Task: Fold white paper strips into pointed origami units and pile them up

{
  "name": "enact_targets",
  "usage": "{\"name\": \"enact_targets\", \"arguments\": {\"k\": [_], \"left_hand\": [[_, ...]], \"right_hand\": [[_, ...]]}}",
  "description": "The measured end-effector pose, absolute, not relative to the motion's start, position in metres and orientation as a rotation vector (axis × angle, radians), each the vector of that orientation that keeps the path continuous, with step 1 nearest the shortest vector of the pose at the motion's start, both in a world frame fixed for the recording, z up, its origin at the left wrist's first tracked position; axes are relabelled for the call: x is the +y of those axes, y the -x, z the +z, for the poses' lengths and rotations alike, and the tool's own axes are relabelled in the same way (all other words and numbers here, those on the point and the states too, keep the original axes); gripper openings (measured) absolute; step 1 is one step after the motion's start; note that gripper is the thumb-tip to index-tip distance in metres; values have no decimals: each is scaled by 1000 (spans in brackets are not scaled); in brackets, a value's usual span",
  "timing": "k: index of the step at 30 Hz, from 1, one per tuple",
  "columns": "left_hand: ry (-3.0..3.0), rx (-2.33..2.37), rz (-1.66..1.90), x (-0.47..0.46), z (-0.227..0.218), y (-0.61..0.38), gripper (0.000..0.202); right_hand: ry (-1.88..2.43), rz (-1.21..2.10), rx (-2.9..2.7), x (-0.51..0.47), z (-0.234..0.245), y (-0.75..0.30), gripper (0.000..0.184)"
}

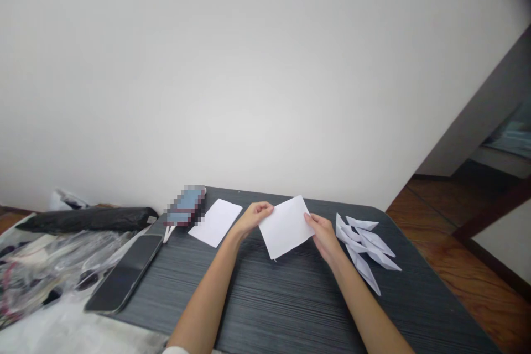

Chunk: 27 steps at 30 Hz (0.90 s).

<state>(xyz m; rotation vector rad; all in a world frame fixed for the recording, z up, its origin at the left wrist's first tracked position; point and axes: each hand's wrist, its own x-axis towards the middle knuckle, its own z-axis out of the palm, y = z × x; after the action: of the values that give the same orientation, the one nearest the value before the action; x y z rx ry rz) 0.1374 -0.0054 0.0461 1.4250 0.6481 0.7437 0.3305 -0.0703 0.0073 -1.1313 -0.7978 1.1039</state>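
A white sheet of paper (287, 228) is held up above the dark table, tilted, by both hands. My left hand (255, 217) pinches its upper left corner between thumb and fingers. At the opposite side, my right hand (323, 232) grips the right edge, thumb on top and the other fingers behind the sheet. Left of my left hand lies a flat white stack of paper (216, 223). Several folded white paper boats (365, 243) lie in a loose pile to the right of my right hand.
The dark wood-grain table (282, 310) stands against a white wall (257, 77). A black phone (126, 274) lies at its left edge, and a blurred-out device (186, 206) sits behind it. Plastic bags (78, 260) and a long black bundle (91, 219) fill the left side.
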Motion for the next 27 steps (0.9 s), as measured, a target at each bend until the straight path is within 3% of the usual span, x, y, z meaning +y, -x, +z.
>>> {"name": "enact_targets", "arguments": {"k": [5,10,14,22,27], "left_hand": [[-1231,503,785,-9,37,-134,35],[-1188,376,718,-21,34,-147,35],[-1236,403,681,-27,28,-158,35],[-1451,682,933,-22,23,-162,32],[-1596,719,952,-30,24,-166,26]], "right_hand": [[898,1226,-577,-72,1,-329,22],[831,1532,-713,-82,7,-305,23],[928,1545,-822,-85,3,-291,26],[1015,960,-1065,-80,18,-323,34],[1098,760,-1305,-87,25,-326,21]]}}
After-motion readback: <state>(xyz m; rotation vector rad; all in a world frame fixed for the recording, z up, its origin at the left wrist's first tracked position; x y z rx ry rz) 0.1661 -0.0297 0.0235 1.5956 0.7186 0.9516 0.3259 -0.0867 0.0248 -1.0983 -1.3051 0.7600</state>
